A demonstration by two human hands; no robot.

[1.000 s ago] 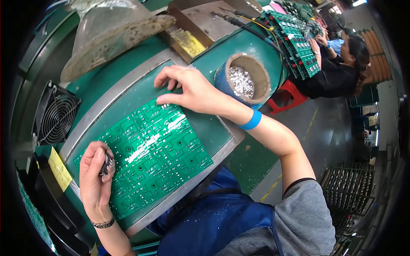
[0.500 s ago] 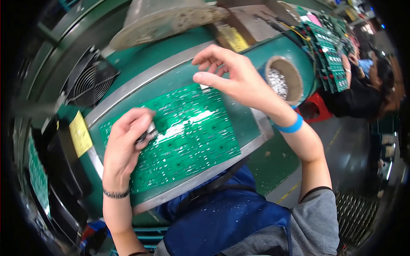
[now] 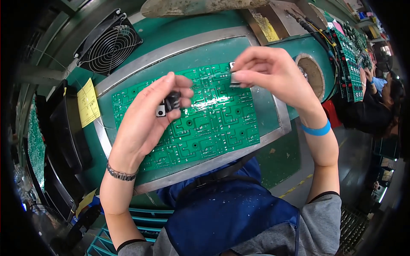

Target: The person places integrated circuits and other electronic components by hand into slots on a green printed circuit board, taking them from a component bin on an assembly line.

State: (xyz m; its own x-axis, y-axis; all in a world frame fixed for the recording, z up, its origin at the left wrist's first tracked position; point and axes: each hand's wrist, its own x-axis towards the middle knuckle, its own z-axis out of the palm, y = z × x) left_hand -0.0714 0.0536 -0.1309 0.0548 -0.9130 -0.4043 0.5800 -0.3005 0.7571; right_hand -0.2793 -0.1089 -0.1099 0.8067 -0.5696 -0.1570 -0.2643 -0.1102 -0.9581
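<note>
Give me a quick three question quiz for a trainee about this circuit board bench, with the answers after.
1. True or false: the left hand holds small black parts.
2. What lies under both hands? A) green circuit board B) keyboard C) towel
3. Fill in: the black ____ sits at the bench's far left.

Key: 1 true. 2 A. 3 fan. The right hand pinches one small part above the board.

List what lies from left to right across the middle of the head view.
Yellow paper tag → left hand pinching small black components → green printed circuit board → right hand holding a small dark part → round grey container.
</note>
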